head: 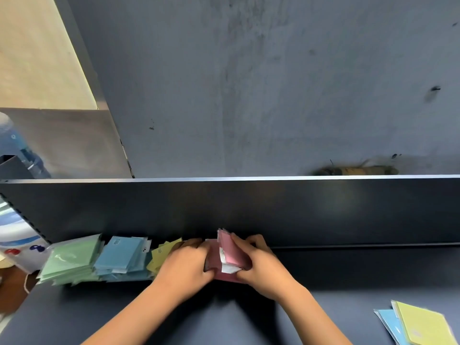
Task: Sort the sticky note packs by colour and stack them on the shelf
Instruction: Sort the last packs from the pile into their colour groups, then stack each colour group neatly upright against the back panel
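Along the back of the dark shelf (348, 270), from the left, lie a green stack (71, 260), a blue stack (122, 256) just beside it, and a yellow stack (160, 255) partly hidden behind the left hand (185, 263). That hand has its fingers curled against the left side of the pink packs (231, 252), and the right hand (261, 262) grips them from the right with fingers wrapped over the top pack, which tilts upward. Well apart at the far right, a loose yellow pack (423, 324) overlaps a blue pack (390, 322) at the shelf's front edge.
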Tool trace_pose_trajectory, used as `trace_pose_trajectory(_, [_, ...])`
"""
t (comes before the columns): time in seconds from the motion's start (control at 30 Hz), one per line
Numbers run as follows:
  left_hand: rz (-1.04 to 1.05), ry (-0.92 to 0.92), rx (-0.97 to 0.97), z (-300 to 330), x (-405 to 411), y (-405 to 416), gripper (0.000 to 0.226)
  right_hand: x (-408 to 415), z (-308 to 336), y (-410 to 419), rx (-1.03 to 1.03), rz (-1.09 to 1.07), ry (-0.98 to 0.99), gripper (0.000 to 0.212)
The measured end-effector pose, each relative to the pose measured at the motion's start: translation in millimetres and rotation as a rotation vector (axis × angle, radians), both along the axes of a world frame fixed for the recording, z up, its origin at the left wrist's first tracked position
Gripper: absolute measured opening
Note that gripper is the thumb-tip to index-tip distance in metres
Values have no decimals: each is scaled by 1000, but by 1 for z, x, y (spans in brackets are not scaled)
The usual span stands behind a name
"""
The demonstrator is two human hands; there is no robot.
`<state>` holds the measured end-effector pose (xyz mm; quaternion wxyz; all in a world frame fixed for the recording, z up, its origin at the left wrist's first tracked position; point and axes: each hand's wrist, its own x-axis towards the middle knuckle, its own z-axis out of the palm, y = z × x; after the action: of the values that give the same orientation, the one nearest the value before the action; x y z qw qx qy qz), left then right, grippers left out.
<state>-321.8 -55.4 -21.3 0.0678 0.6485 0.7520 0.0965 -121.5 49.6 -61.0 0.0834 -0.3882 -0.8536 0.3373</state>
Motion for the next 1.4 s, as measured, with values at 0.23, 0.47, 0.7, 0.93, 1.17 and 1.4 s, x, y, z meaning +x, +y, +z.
trace_pose_trajectory(0.23, [102, 137, 131, 1, -7, -2, 70, -21, 26, -11, 63, 41, -3, 98])
trace_pose_trajectory(0.47, [-53, 162, -28, 11, -10, -16, 92, -40, 35, -18, 210, 10, -96, 87])
trace_pose_trajectory(0.7, [-22, 281, 69, -8, -16, -12, 45, -32, 30, -22, 175, -56, 96, 80])
trace_pose_trajectory(0.93, [-161, 265, 119, -8, 0, -11, 56, -17, 29, -22, -59, -339, 162, 44])
trace_pose_trajectory(1.17, [-212, 275, 156, -4, 29, -3, 48, 3, 31, -25, -104, -267, 191, 42])
trace_pose_trajectory(1.4, [-340, 165, 189, -3, 87, 11, 58, 81, 35, -8, -9, -372, -175, 49])
